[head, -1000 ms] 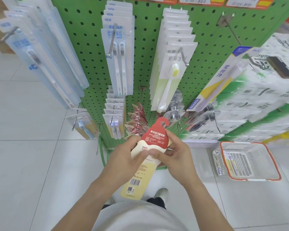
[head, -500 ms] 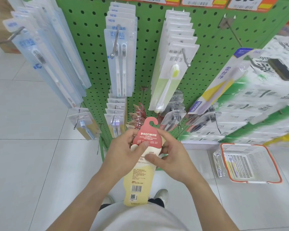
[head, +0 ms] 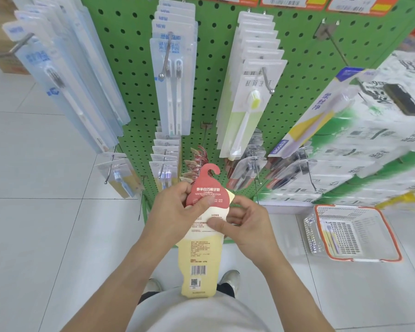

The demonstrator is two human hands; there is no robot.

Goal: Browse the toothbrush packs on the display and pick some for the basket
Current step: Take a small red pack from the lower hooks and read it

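The pegboard (head: 295,68) was bright green, dotted all over with dark round holes. The held toothbrush pack (head: 203,238) was red at its hooked top with white lettering, pale cream below, and carried a black barcode near its foot. The packs on the left hooks (head: 65,75) were pale translucent blue with blue print. One hanging pack (head: 249,101) was white and light green, its brush head yellow-green. The basket (head: 391,245) was white mesh with an orange-red rim. The floor (head: 34,224) was pale grey tile with thin darker seams
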